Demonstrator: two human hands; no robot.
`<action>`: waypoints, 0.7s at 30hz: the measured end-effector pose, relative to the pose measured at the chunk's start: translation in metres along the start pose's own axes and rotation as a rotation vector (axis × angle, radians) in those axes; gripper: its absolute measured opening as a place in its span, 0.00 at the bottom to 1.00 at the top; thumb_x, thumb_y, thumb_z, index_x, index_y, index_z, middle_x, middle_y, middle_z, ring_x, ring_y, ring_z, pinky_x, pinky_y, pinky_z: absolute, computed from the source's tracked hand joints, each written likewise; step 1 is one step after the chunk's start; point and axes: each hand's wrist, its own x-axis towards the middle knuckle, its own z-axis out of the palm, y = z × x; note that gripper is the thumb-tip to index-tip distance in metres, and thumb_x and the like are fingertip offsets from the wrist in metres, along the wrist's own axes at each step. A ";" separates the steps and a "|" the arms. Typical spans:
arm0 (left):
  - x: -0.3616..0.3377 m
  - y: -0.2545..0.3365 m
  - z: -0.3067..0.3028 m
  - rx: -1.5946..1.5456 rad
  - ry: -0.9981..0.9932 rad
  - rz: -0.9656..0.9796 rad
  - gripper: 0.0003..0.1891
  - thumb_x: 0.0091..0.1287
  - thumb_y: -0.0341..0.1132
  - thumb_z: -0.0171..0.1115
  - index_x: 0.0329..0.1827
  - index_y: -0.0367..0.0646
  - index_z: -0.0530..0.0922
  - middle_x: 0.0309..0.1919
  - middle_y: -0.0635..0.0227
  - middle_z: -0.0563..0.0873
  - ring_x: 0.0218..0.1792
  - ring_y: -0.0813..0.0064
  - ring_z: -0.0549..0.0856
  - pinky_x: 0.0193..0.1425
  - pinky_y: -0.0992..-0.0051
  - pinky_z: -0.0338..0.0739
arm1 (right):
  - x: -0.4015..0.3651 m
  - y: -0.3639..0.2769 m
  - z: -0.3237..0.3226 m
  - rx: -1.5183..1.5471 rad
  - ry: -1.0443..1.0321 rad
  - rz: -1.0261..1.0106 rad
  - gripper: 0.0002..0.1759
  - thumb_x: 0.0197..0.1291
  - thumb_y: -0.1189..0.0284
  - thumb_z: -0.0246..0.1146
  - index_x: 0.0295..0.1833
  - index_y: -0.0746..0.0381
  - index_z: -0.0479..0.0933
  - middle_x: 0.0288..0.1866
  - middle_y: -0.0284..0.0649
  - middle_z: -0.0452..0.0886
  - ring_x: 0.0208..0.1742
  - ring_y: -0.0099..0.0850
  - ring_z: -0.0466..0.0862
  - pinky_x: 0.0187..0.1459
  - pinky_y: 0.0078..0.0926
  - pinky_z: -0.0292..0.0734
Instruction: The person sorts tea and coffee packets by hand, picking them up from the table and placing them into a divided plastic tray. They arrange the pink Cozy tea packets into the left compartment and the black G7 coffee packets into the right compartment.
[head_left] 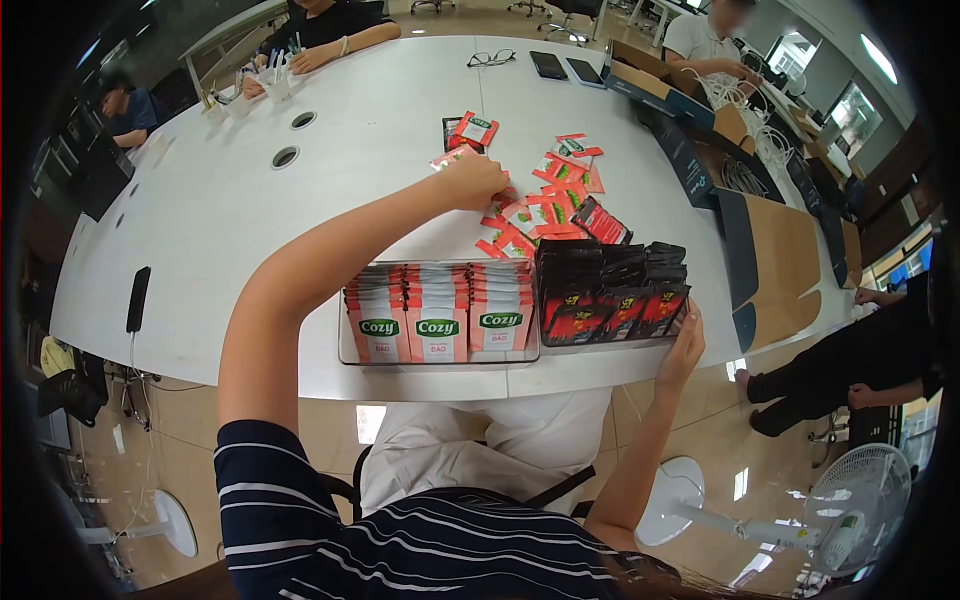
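Beyond the trays, my left hand (474,182) is closed on a pink Cozy sachet (455,157) sticking out past its fingers. Loose pink sachets (545,212) lie in a pile right of that hand, with a black and red packet (603,221) at the pile's edge. Upright Cozy sachets fill three rows of a clear tray (440,363) at the table's near edge. Touching its right side is a second tray (610,344) of black and red coffee packets (630,312). My right hand (684,342) rests against that tray's right side, its fingers partly hidden.
Open cardboard boxes (770,265) and white cables (765,125) are at the right. Glasses (491,59) and two phones (548,66) lie at the far edge. People sit across the table; another person stands at the right. A black phone (139,299) lies at the left.
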 end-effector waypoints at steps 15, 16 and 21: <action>0.069 -0.078 0.041 -0.086 0.166 -0.451 0.14 0.67 0.42 0.55 0.29 0.45 0.84 0.30 0.60 0.86 0.33 0.58 0.86 0.37 0.66 0.81 | -0.001 0.001 0.000 -0.107 0.091 0.020 0.21 0.71 0.67 0.46 0.57 0.72 0.72 0.47 0.38 0.79 0.47 0.23 0.77 0.51 0.20 0.71; 0.071 -0.074 0.037 -0.096 0.137 -0.433 0.13 0.66 0.42 0.56 0.30 0.45 0.84 0.31 0.60 0.86 0.33 0.58 0.86 0.37 0.65 0.81 | -0.002 -0.003 0.001 -0.087 0.096 0.033 0.20 0.70 0.68 0.47 0.57 0.73 0.72 0.47 0.39 0.79 0.47 0.23 0.76 0.51 0.20 0.70; 0.079 -0.067 0.045 -0.080 0.160 -0.444 0.07 0.58 0.37 0.63 0.31 0.44 0.84 0.33 0.59 0.86 0.36 0.59 0.87 0.39 0.66 0.81 | -0.003 -0.005 0.003 -0.024 0.100 0.051 0.19 0.69 0.70 0.49 0.57 0.73 0.72 0.47 0.40 0.80 0.46 0.22 0.76 0.50 0.19 0.70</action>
